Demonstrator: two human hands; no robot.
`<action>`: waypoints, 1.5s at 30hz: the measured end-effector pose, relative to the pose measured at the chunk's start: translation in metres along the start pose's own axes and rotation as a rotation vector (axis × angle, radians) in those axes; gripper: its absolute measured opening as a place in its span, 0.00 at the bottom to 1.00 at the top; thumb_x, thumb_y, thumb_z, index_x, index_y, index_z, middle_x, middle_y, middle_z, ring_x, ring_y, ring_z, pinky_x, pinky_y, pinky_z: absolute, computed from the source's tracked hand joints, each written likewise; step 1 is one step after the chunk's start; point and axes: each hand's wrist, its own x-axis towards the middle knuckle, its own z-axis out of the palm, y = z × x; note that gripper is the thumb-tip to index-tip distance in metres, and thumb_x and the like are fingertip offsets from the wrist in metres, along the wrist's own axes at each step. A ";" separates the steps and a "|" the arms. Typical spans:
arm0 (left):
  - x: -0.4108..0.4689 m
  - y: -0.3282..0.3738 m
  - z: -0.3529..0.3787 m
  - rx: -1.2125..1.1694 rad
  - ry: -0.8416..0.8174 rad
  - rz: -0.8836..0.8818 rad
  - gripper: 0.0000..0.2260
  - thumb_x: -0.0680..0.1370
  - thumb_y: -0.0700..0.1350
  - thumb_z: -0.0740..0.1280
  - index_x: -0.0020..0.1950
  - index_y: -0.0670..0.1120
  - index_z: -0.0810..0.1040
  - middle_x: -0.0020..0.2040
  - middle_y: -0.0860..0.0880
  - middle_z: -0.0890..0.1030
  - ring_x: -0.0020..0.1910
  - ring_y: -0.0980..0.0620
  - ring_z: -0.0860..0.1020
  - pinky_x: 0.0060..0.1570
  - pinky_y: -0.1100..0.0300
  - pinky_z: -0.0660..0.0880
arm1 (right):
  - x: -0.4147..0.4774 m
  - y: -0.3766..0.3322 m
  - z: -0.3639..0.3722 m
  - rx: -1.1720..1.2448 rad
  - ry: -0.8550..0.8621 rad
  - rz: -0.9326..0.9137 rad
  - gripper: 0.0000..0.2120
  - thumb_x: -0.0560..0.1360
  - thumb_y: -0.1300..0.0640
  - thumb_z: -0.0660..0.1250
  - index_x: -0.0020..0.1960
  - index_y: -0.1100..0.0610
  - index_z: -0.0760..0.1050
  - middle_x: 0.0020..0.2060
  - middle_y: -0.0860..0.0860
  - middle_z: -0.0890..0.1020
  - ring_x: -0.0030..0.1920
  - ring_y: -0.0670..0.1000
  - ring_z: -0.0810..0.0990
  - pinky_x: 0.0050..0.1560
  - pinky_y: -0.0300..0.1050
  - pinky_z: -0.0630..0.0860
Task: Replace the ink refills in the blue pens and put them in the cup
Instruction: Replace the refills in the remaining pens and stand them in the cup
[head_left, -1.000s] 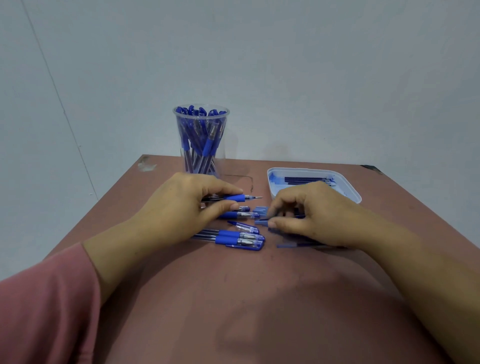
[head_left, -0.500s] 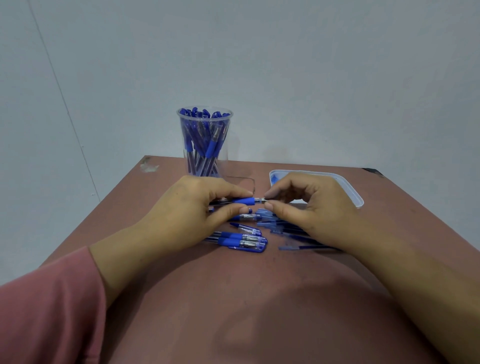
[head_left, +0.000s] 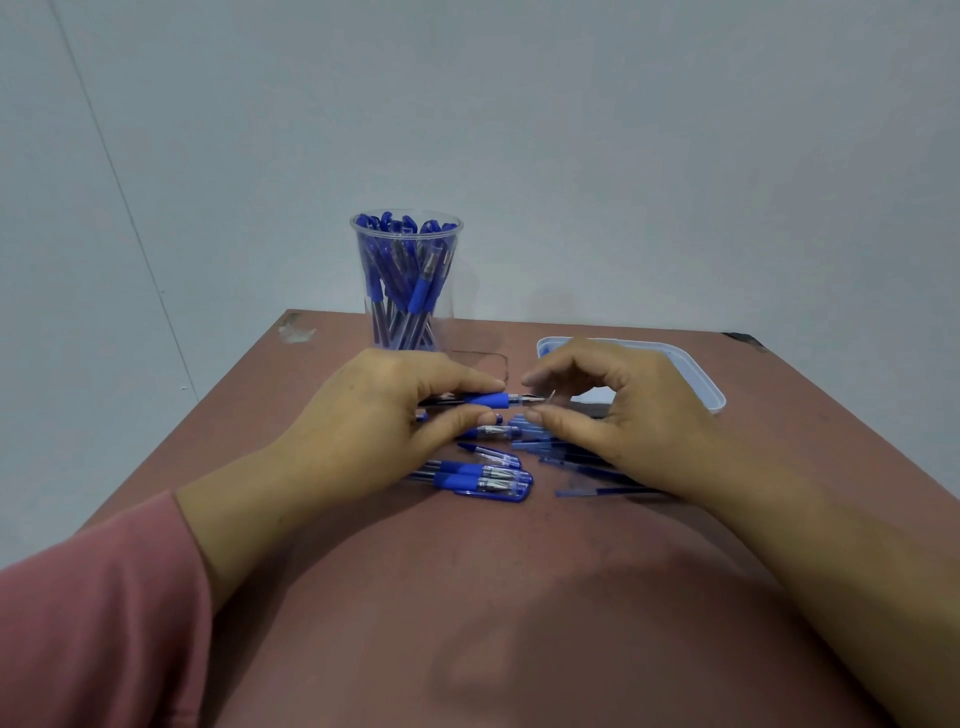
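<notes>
While my left hand (head_left: 374, 421) is pinching a blue pen (head_left: 485, 400), right hand (head_left: 623, 410) hovering curled at its tip, grip unclear.

The person's left arm wears a long sleeve (head_left: 93, 623) of dusty pink, a soft, matte cloth that lies in loose folds and fills the lower left corner of the head view. Its plain edge ends partway along the forearm, leaving the wrist and the left hand (head_left: 374, 431) bare. The right hand (head_left: 623, 415) and its forearm are bare as far as the lower right edge of the view, and the thumbnail that shows on the left hand is short and plain.
</notes>
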 end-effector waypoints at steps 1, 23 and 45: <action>0.000 0.000 0.000 -0.001 0.002 0.003 0.11 0.75 0.51 0.71 0.58 0.54 0.82 0.47 0.62 0.82 0.45 0.64 0.79 0.45 0.62 0.77 | 0.001 0.000 0.000 -0.013 -0.007 0.000 0.12 0.72 0.54 0.73 0.47 0.39 0.76 0.42 0.40 0.82 0.45 0.43 0.80 0.48 0.35 0.75; 0.001 -0.001 0.000 -0.029 0.004 0.039 0.12 0.75 0.49 0.70 0.59 0.53 0.82 0.48 0.61 0.83 0.47 0.67 0.79 0.48 0.65 0.76 | 0.001 0.004 0.002 -0.012 -0.008 -0.028 0.05 0.74 0.52 0.70 0.49 0.45 0.78 0.42 0.41 0.82 0.45 0.43 0.80 0.47 0.34 0.76; 0.002 -0.003 -0.001 -0.022 0.009 0.028 0.12 0.76 0.52 0.69 0.59 0.55 0.82 0.48 0.63 0.82 0.46 0.69 0.78 0.45 0.75 0.72 | 0.003 0.005 0.006 -0.050 0.007 -0.069 0.09 0.75 0.55 0.70 0.50 0.42 0.74 0.43 0.38 0.80 0.46 0.41 0.79 0.48 0.34 0.75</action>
